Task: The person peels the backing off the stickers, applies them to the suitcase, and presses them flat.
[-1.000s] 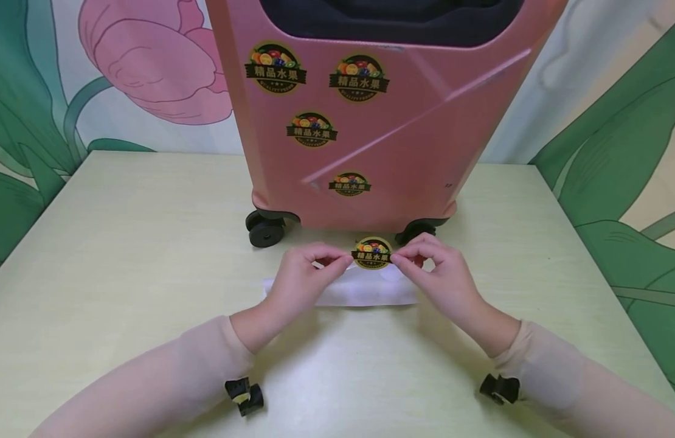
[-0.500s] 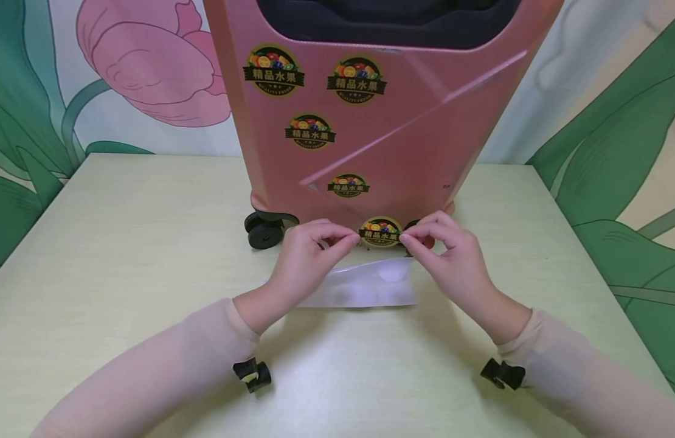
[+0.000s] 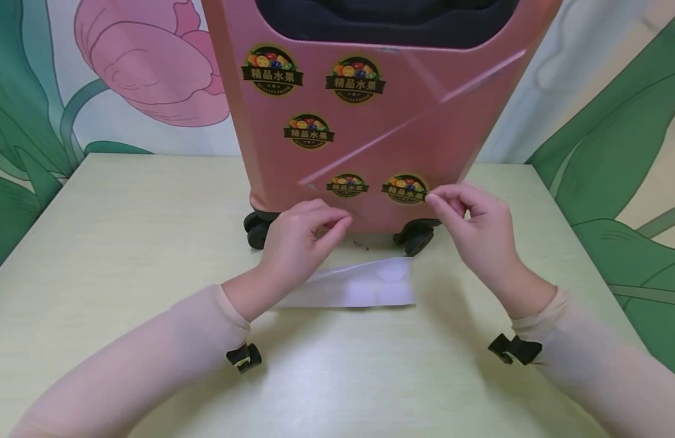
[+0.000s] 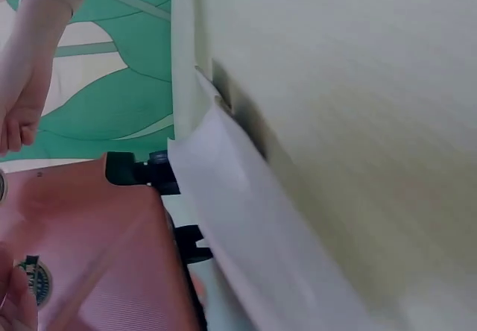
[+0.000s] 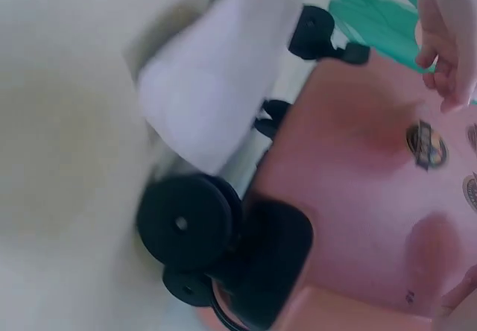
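In the head view, my right hand (image 3: 474,225) pinches the right edge of a round black-and-gold fruit sticker (image 3: 404,189) between thumb and fingertips. That sticker overlaps the lower front of a pink suitcase (image 3: 370,146), beside a similar fruit sticker (image 3: 347,185) on its left. My left hand (image 3: 299,243) is in front of the suitcase's lower edge, its thumb and index fingertips together with nothing between them. Below it lies a white backing sheet (image 3: 359,286), partly hidden by that hand. In the right wrist view the left hand (image 5: 447,55) shows curled fingers near the suitcase.
More fruit stickers, such as the upper left one (image 3: 272,70), are on the suitcase front. The suitcase stands on black wheels (image 3: 419,234) on a pale table (image 3: 151,243). Behind it is a wall painted with leaves and a pink flower (image 3: 151,61).
Both hands carried the sticker up and forward from above the backing sheet to the suitcase. The left hand then let go and moved left; the right hand moved right and still pinches it.
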A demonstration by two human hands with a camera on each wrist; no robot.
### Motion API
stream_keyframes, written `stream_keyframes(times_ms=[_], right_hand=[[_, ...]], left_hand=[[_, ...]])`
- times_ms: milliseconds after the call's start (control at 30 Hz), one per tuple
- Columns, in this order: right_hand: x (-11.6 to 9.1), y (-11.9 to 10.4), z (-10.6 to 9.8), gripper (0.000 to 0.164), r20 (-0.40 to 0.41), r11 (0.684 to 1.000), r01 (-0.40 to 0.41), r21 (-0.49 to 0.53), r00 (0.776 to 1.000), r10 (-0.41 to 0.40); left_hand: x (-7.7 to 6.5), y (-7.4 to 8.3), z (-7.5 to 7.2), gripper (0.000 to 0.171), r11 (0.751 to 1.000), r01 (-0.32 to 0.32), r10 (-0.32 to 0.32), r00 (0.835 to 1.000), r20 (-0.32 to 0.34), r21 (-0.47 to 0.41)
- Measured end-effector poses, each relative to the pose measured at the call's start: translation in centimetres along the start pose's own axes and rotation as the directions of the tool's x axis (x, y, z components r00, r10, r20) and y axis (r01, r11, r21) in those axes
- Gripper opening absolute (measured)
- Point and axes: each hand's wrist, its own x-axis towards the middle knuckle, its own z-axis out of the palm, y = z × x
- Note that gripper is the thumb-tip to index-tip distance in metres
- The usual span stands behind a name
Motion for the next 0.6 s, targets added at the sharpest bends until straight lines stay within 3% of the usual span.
stream_keyframes(times_ms=[67, 100, 200, 300, 400, 500, 600], right_hand=[[0.7, 0.0, -0.3, 0.005, -0.015, 1.0, -0.027, 0.01, 1.0, 0.027], [1.0, 0.0, -0.3, 0.006, -0.019, 0.999, -0.038, 0.019, 0.999, 0.038], [1.7, 0.0, -0.5, 0.009, -0.032, 0.998, -0.06, 0.027, 0.998, 0.061], [2.2, -0.1, -0.5, 0.01, -0.042, 0.997, -0.067, 0.026, 0.997, 0.068], [2.6, 0.0, -0.5, 0.01, -0.048, 0.997, -0.076, 0.011, 0.996, 0.076], [2.9, 0.0, -0.6, 0.012, -0.052, 0.996, -0.089, -0.007, 0.995, 0.088], [3.2, 0.0, -0.6, 0.013, -0.058, 0.995, -0.099, -0.02, 0.994, 0.098]], left_hand=[[0.4, 0.1, -0.1, 0.014, 0.985, -0.132, 0.133, 0.991, -0.004, 0.107], [0.6, 0.1, -0.1, 0.015, 0.965, -0.204, 0.207, 0.978, -0.006, 0.166], [1.4, 0.2, 0.0, 0.022, 0.856, -0.389, 0.412, 0.911, 0.004, 0.342], [2.0, 0.3, 0.1, 0.027, 0.736, -0.488, 0.536, 0.843, 0.035, 0.469], [2.2, 0.2, 0.2, 0.033, 0.652, -0.518, 0.572, 0.815, 0.089, 0.553], [2.2, -0.3, 0.3, 0.039, 0.589, -0.528, 0.567, 0.809, 0.153, 0.612], [2.4, -0.9, 0.4, 0.045, 0.543, -0.538, 0.558, 0.805, 0.201, 0.645]])
